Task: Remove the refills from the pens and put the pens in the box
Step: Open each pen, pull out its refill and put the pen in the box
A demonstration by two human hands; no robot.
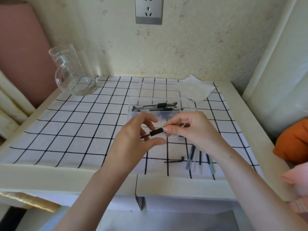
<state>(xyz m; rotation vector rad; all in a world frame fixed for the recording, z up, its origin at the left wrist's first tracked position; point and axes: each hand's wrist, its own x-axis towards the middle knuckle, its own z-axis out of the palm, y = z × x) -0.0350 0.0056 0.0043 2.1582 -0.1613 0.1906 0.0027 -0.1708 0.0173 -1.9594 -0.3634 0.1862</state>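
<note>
A pen (155, 132) with a black grip hangs above the checked cloth (75, 130), and both hands are on it. My right hand (188, 130) pinches the clear barrel just behind the black grip. My left hand (135, 139) curls around the tip end, thumb below and fingers above. Behind the hands lies a clear plastic box (162, 107) with three pens (156, 106) in it. Several loose refills (198, 158) rest on the cloth under my right wrist. A pen cap (175, 159) with a clip sits to their left.
A glass measuring jug (73, 72) stands at the back left. A crumpled white tissue (195, 90) lies at the back right, beside the box. An orange cushion (293, 142) sits past the table's right edge. The wall with a socket (148, 10) closes off the back.
</note>
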